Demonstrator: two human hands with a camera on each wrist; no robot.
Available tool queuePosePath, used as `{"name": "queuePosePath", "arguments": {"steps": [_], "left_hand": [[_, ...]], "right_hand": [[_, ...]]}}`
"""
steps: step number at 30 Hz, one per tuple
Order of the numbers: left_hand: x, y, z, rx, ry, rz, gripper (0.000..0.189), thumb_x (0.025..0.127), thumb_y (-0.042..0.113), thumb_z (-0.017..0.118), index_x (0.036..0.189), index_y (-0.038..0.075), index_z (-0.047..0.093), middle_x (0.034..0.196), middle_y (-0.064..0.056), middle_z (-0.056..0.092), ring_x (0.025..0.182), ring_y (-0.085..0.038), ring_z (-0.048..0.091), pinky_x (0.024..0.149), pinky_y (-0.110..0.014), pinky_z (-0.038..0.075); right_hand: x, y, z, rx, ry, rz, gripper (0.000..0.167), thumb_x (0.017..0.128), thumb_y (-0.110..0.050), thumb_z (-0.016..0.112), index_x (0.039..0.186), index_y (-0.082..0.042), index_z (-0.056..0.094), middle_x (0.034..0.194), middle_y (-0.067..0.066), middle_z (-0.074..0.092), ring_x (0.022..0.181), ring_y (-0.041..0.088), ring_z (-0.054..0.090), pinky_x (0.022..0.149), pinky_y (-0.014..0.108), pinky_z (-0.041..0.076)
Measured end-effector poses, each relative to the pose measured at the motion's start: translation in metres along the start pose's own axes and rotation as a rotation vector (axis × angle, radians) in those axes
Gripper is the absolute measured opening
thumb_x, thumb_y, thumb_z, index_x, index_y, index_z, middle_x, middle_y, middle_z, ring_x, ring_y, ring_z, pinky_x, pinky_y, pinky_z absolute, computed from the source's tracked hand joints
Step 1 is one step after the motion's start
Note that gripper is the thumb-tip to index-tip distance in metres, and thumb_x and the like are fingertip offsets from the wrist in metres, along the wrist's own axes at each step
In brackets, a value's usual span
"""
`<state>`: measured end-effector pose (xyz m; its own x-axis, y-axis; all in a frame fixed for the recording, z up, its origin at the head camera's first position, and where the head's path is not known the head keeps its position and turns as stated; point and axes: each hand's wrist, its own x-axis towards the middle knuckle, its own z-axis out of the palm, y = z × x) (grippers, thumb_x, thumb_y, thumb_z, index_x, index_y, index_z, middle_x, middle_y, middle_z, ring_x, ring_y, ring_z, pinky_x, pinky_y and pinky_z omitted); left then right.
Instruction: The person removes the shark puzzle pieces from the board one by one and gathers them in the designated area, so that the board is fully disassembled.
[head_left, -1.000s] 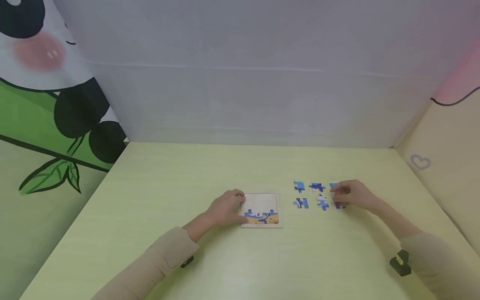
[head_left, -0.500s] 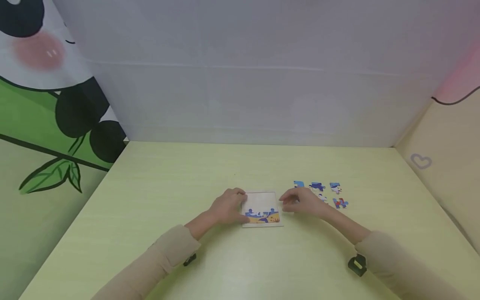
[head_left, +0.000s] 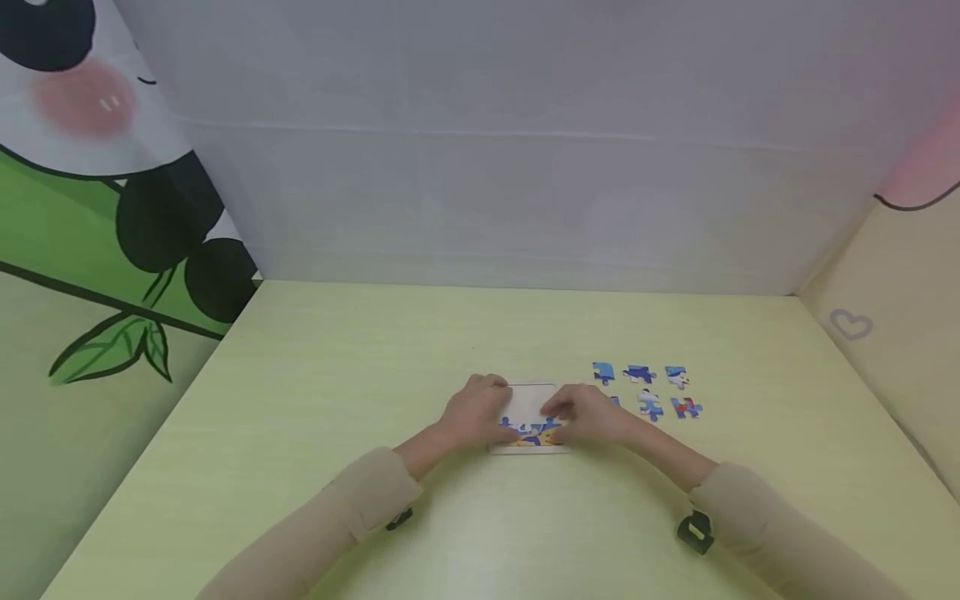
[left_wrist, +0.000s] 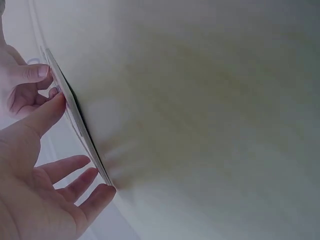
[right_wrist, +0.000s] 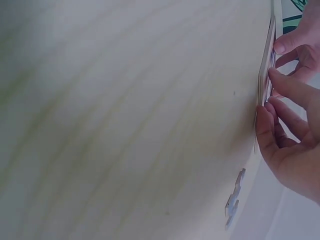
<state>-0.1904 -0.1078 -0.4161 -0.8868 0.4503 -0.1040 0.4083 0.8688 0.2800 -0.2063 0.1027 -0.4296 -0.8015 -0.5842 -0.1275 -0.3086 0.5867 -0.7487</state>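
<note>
A square puzzle board (head_left: 534, 400) lies on the table, with picture pieces in blue and yellow along its near side and a bare pale upper part. My left hand (head_left: 476, 415) holds the board's left side. In the left wrist view the thumb (left_wrist: 50, 112) rests on it while the fingers (left_wrist: 102, 197) reach its edge. Over the right side is my right hand (head_left: 592, 414), gripping that side with bent fingers (right_wrist: 265, 122); no loose piece shows in it. Several loose jigsaw pieces (head_left: 639, 374) lie in two rows to the right; my right hand partly hides one.
The table (head_left: 375, 333) is pale yellow-green. A grey-white wall (head_left: 450, 208) stands behind it, with painted side panels (head_left: 150, 217) at left and right. In the right wrist view a jigsaw piece (right_wrist: 234, 200) lies a short way from the board.
My right hand has come left from the loose pieces to the board's right side, uncovering the right-hand pieces. My left hand has stayed at the board's left side.
</note>
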Motion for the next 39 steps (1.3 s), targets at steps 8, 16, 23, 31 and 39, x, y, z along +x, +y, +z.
{"name": "queuePosePath", "arguments": {"steps": [8, 16, 23, 31, 39], "left_hand": [[-0.004, 0.005, -0.003, 0.003, -0.001, -0.046, 0.062, 0.072, 0.043, 0.073, 0.117, 0.003, 0.058, 0.128, -0.009, 0.049, 0.118, -0.027, 0.042, 0.093, -0.037, 0.044], [-0.005, 0.007, -0.001, -0.008, -0.004, -0.054, 0.061, 0.071, 0.043, 0.074, 0.112, 0.001, 0.059, 0.128, -0.009, 0.049, 0.118, -0.026, 0.042, 0.094, -0.035, 0.043], [-0.007, 0.01, -0.002, -0.043, 0.011, -0.079, 0.062, 0.072, 0.042, 0.073, 0.112, -0.003, 0.058, 0.128, -0.011, 0.048, 0.12, -0.027, 0.041, 0.095, -0.037, 0.042], [-0.006, 0.011, 0.001, -0.028, 0.009, -0.085, 0.062, 0.071, 0.043, 0.074, 0.111, -0.002, 0.059, 0.129, -0.01, 0.048, 0.12, -0.026, 0.042, 0.095, -0.036, 0.042], [-0.006, 0.011, 0.001, -0.005, -0.001, -0.079, 0.062, 0.071, 0.044, 0.073, 0.112, -0.001, 0.059, 0.129, -0.01, 0.047, 0.12, -0.026, 0.041, 0.096, -0.036, 0.041]], "right_hand": [[-0.002, 0.001, -0.001, -0.056, 0.0, -0.007, 0.029, 0.069, -0.011, 0.077, 0.096, -0.006, 0.067, 0.091, -0.001, 0.063, 0.085, 0.014, 0.056, 0.076, 0.03, 0.048], [0.0, -0.005, -0.004, -0.051, -0.041, 0.028, 0.024, 0.066, -0.009, 0.079, 0.086, -0.009, 0.065, 0.08, -0.003, 0.059, 0.075, 0.013, 0.051, 0.07, 0.028, 0.045], [-0.001, -0.005, -0.003, -0.017, -0.038, 0.012, 0.027, 0.065, -0.005, 0.078, 0.085, -0.007, 0.061, 0.078, -0.001, 0.058, 0.072, 0.013, 0.053, 0.066, 0.025, 0.048], [-0.009, 0.0, -0.01, 0.089, -0.026, -0.094, 0.016, 0.075, 0.001, 0.068, 0.087, -0.004, 0.061, 0.08, 0.002, 0.061, 0.073, 0.013, 0.056, 0.066, 0.023, 0.05], [-0.022, 0.01, -0.03, 0.067, 0.051, -0.131, 0.013, 0.076, -0.002, 0.069, 0.086, -0.003, 0.061, 0.08, 0.003, 0.063, 0.072, 0.012, 0.058, 0.064, 0.024, 0.051]]}}
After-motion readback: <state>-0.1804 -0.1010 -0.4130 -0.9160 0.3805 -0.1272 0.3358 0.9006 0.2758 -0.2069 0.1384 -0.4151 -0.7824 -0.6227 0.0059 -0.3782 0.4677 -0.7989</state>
